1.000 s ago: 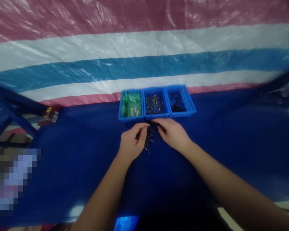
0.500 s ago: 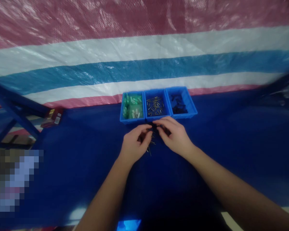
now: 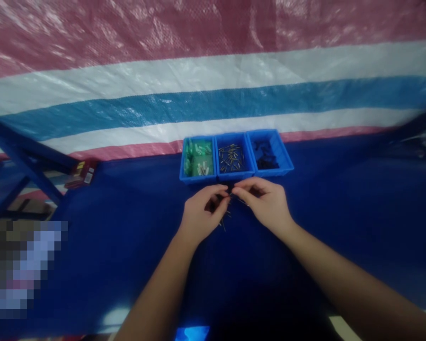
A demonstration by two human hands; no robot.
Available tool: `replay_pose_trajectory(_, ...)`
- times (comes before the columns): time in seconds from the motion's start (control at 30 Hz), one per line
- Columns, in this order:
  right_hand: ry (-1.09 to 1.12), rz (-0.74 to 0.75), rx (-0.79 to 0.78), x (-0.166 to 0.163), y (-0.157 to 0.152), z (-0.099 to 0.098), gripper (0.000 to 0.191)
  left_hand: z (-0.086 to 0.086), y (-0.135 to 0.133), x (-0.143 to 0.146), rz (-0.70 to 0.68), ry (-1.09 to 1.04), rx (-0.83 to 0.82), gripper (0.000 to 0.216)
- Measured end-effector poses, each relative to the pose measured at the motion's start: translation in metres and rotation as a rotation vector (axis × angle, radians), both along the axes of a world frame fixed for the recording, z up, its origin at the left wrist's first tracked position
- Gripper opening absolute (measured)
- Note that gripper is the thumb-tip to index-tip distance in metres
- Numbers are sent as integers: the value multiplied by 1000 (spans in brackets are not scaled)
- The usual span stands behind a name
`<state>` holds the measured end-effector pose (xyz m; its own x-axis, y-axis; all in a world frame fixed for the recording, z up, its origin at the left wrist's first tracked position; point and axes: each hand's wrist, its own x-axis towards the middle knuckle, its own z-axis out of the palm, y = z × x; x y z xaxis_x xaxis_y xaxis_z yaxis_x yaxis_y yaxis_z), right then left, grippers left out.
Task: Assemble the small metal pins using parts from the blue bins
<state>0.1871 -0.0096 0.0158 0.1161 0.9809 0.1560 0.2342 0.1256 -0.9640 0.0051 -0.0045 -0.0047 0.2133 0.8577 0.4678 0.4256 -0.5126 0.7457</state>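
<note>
In front of the blue bins, my left hand [image 3: 202,210] is closed in a pinch, thumb against fingers; what it holds is too small and dark to name. Close beside it, the fingertips of my right hand [image 3: 268,203] pinch what looks like a thin metal pin, its end just showing between the two hands. Several loose thin metal pins [image 3: 223,224] lie on the blue table under and beside my left fingers. The middle blue bin [image 3: 236,175], right beyond my fingertips, holds many similar brass-coloured pins.
The left blue bin [image 3: 198,179] holds green bags and small whitish pieces. Small dark parts [image 3: 266,158] lie in the right blue bin [image 3: 286,158]. A red box [image 3: 81,173] sits at the table's left, by a blue frame [image 3: 35,147]. Behind hangs a striped sheet [image 3: 213,71].
My right hand has come slightly lower, its fingertips now pinched together and nearer my left fingertips. The whole view has shifted a little. My left hand keeps its pinch.
</note>
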Motion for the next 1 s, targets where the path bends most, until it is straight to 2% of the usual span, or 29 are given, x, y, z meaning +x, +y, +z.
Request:
replay_pose_trajectory(0.2, 81, 5, -65, -1, 0, 0, 18, -1, 0, -1, 11, -37, -21, 28)
replay_pose_trajectory(0.57, -5, 95, -70, -3, -2, 0, 15, -1, 3, -4, 6, -39, -71, 31)
replay_pose_trajectory(1.0, 13, 104, -72, -4, -1, -3, 16, -3, 1, -5, -4, -51, -81, 30)
